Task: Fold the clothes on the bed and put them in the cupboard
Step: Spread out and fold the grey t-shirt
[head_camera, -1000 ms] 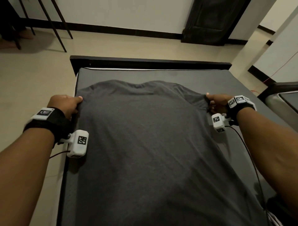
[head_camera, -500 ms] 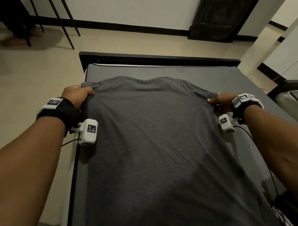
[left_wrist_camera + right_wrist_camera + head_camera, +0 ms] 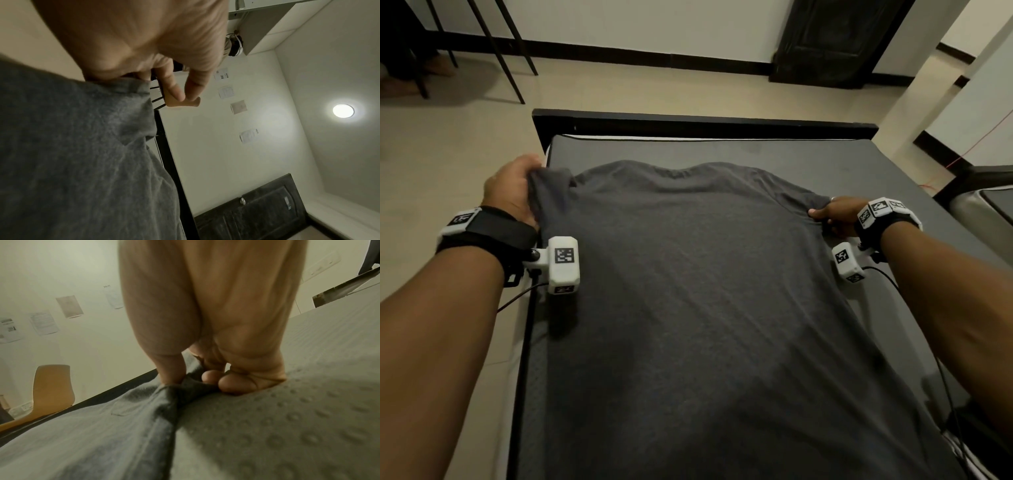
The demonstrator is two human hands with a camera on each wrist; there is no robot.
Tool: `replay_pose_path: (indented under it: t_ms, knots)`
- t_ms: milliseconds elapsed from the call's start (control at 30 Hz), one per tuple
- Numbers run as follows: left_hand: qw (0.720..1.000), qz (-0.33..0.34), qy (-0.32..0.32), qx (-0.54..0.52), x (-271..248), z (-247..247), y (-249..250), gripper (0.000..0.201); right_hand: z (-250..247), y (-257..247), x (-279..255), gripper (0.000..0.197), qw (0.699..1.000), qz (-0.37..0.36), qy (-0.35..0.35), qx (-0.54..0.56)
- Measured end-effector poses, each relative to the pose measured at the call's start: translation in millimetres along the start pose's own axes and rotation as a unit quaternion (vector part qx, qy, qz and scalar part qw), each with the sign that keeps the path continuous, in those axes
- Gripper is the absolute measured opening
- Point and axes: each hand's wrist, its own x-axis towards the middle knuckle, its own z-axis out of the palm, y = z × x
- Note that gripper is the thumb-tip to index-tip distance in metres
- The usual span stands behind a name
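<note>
One dark grey T-shirt (image 3: pixel 688 308) lies on one bed (image 3: pixel 825 161). Two hands are in view. One dark door (image 3: pixel 835 37) stands beyond.

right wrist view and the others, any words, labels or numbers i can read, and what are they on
"WS-05", or close to it, faint: on the wall above a sheet of paper, right wrist view.
Other wall papers: print too small and blurred to read.
Wall papers in the left wrist view: also unreadable.
Wrist camera tags: black-and-white square codes, no letters.
Grey t-shirt and bed: no text visible.
</note>
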Motion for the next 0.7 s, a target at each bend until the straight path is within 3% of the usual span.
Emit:
replay_pose_path:
  t_ms: [67, 133, 200, 267, 333, 433, 567, 633, 700]
  knots:
    - [0.989, 0.045, 0.039, 0.134, 7, -4, -4, 0.018, 0, 0, 0, 0.092, 1.000, -0.005, 0.002, 0.007]
    - [0.982, 0.029, 0.094, 0.163, 13, -14, -14, 0.037, 2, -3, -10, 0.087, 1.000, -0.011, 0.009, 0.006]
    - [0.974, 0.005, 0.126, 0.187, 43, -36, -33, 0.055, 2, -2, -5, 0.099, 1.000, -0.016, 0.005, -0.004]
    - [0.969, -0.068, 0.103, 0.215, 79, -59, -60, 0.085, 2, 0, 1, 0.122, 1.000, -0.010, -0.002, -0.010]
    - [0.964, -0.130, 0.048, 0.226, 71, -66, -71, 0.104, 0, 4, 11, 0.126, 1.000, -0.007, -0.008, -0.007]
    - [0.958, -0.152, -0.050, 0.240, 24, -55, -54, 0.102, -4, 8, 23, 0.129, 1.000, -0.019, -0.006, -0.005]
    - [0.988, -0.096, -0.017, 0.122, 20, -51, -49, 0.047, -5, 10, 25, 0.135, 1.000, -0.017, -0.010, -0.004]
    - [0.993, -0.079, 0.007, 0.091, 25, -50, -46, 0.038, -8, 12, 29, 0.137, 1.000, -0.011, -0.011, -0.003]
    - [0.994, -0.072, 0.040, 0.065, 27, -53, -44, 0.044, -11, 16, 40, 0.135, 1.000, -0.015, -0.016, -0.002]
